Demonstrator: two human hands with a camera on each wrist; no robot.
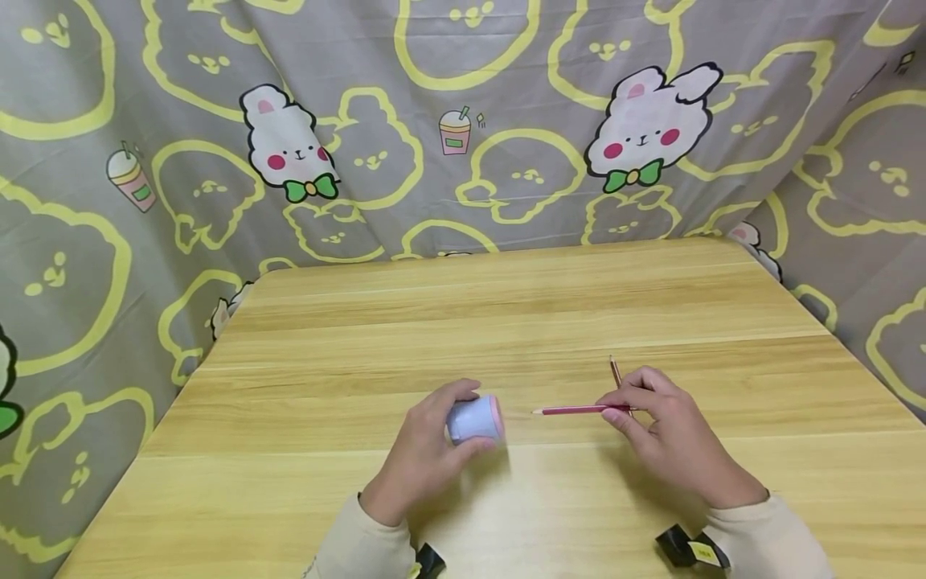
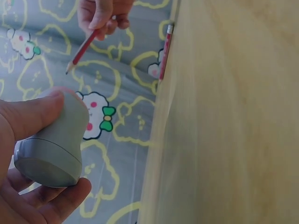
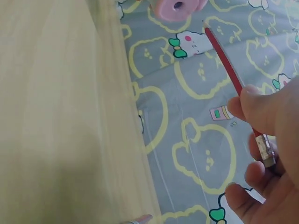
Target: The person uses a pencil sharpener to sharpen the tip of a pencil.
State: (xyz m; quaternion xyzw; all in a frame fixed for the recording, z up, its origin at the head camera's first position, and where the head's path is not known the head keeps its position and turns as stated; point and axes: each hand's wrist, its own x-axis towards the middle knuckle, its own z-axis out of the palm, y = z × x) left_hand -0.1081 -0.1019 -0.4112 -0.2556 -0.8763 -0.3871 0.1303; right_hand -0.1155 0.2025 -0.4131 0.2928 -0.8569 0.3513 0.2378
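My left hand grips a small pale-blue pencil sharpener, thumb on one side and fingers on the other. Its pink end, with a round hole showing in the right wrist view, faces right. A red pencil is pinched near its eraser end by my right hand, the sharpened point aimed left at the sharpener. A short gap separates point and hole. Behind the right hand a second pencil lies on the table, partly hidden by the fingers.
The wood-grain table stretches out on all sides of the hands. A grey curtain with yellow outlines and white cartoon animals hangs along its far edge and sides. Black straps sit at both wrists.
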